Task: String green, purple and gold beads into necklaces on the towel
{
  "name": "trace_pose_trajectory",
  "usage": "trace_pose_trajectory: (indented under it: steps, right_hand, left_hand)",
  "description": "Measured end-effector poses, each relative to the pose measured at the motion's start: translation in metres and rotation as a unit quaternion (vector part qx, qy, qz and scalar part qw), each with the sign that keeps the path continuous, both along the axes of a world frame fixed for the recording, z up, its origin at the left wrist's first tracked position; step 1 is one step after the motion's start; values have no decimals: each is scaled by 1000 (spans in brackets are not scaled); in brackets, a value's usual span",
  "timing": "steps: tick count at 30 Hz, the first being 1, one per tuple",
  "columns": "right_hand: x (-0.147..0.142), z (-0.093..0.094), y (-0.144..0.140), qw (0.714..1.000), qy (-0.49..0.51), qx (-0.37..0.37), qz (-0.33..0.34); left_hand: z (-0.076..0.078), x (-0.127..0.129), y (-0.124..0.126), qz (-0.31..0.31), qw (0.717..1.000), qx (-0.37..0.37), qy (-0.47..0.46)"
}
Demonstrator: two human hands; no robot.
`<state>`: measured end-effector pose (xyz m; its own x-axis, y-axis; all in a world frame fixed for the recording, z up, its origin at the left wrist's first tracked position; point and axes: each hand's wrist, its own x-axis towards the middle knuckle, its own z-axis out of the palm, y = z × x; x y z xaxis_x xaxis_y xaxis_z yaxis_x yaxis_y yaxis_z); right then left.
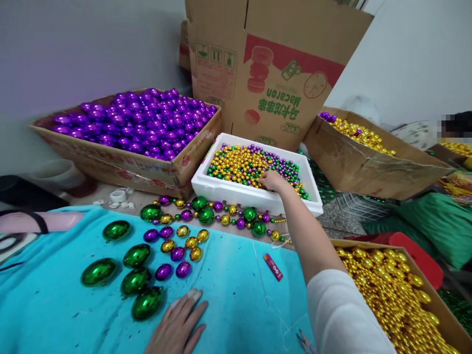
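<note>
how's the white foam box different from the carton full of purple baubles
The white foam box is white foam, while the carton is brown cardboard. The foam box holds small mixed beads in gold, green and purple; the carton holds bigger baubles, all purple. The right hand is at the foam box's beads; neither hand touches the carton. Both are open-topped.

Diffuse light from above brightens the white box [254, 195]. Left of the box, the wall [88, 44] is dim and purple-tinged, and glare spots the purple balls [147, 123]. In front of it, green balls [99, 272] cast soft shadows. Right of it, wide-angle stretch skews a carton [372, 169]; farther right sits a pixelated patch [456, 126].
</note>
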<state>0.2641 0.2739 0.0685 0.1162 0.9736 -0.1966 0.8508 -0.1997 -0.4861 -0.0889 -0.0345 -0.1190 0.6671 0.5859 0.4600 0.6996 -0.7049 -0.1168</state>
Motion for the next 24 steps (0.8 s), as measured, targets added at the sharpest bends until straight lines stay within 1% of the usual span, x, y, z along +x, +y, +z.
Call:
trace_pose_trajectory:
  steps: [3,6,11,15,21,24]
  right_hand:
    - [-5,1,0,998,-53,-20,38]
    - [-4,3,-2,994,-76,-42,67]
    - [4,7,-5,990,-85,-87,78]
    - [2,11,-7,991,-80,-82,75]
    - [-18,15,-8,991,-70,-58,103]
    - [-22,17,-6,992,-51,-58,100]
  left_hand:
    - [2,1,-1,2,1000,-3,-2]
    - [3,1,-2,6,1000,-8,-5]
    - [2,1,-2,8,1000,-10,-5]
    - [1,0,-2,10,1000,-17,-17]
    - [2,1,-3,5,999,-21,-25]
    - [1,2,-3,7,999,-36,-21]
